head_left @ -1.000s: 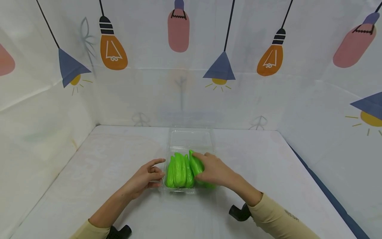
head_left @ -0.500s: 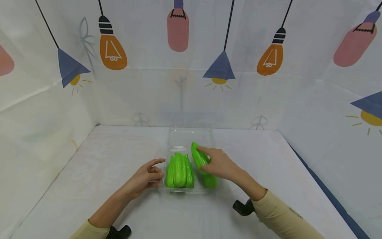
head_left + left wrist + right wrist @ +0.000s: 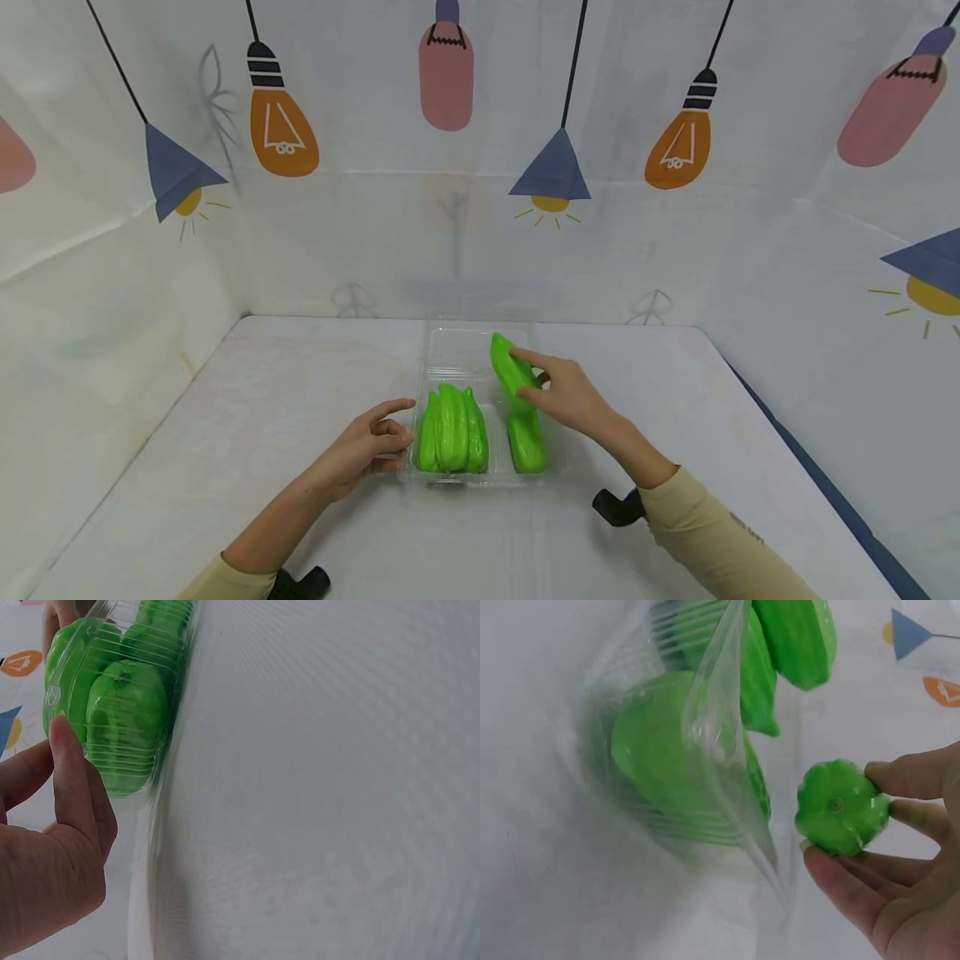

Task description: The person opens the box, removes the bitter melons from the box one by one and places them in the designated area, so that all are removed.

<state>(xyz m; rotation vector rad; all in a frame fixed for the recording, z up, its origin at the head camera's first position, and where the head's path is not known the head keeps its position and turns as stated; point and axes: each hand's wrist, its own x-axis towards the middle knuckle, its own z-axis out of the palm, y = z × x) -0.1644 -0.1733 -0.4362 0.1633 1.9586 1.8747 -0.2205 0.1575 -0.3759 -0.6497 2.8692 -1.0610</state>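
Observation:
A clear plastic box point(image 3: 497, 421) stands in the middle of the table, its lid point(image 3: 461, 346) laid back behind it. Thumb and fingers of my right hand point(image 3: 573, 396) pinch a long, green, ribbed vegetable point(image 3: 506, 358), lifted over the box's back right part. In the right wrist view its round lobed end point(image 3: 838, 808) faces the camera. Several like vegetables point(image 3: 452, 429) lie side by side in the box's left part, and another point(image 3: 527, 446) lies along the right wall. My left hand point(image 3: 363, 446) has its fingertips right at the box's left rim point(image 3: 54, 697).
The white table point(image 3: 300, 358) is bounded by white printed cloth walls point(image 3: 337, 225) at the back and sides. Black camera mounts point(image 3: 618, 507) sit under both wrists, low over the table.
My right hand has drawn the green vegetable out of the row and moved it up, back and right, uncovering the one along the right wall. The left hand has stayed put.

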